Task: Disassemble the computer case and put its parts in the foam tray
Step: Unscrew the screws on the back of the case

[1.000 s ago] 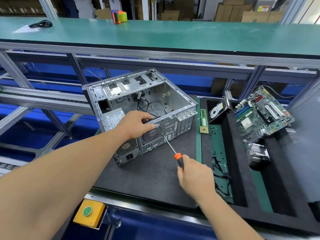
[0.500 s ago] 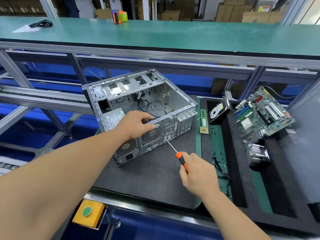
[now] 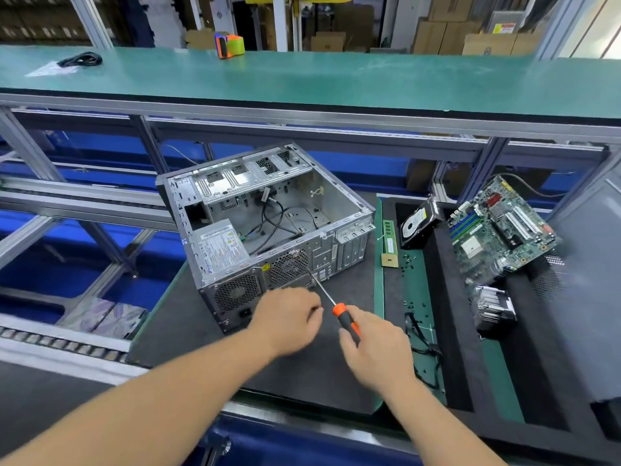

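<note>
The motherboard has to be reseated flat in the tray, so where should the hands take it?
Grip the motherboard by its bare near edges, coming from above and the front. It leans tilted in the foam tray, and its face is crowded with slots and components.

I am seeing an evenly and brightly lit scene, with light coming from overhead. The green shelf top (image 3: 302,79) is showing a pale sheen, and the computer case (image 3: 268,223) is throwing only a soft shadow onto the dark mat (image 3: 174,317). The wide-angle lens is bending the aluminium rail (image 3: 302,119) and stretching my forearms at the bottom edge. The left hand (image 3: 285,317) is smearing with motion blur; the right hand (image 3: 373,344) is looking slightly soft. The cartons (image 3: 447,28) at the back are reading hazy, and the window strip top right is blowing out white.
</note>
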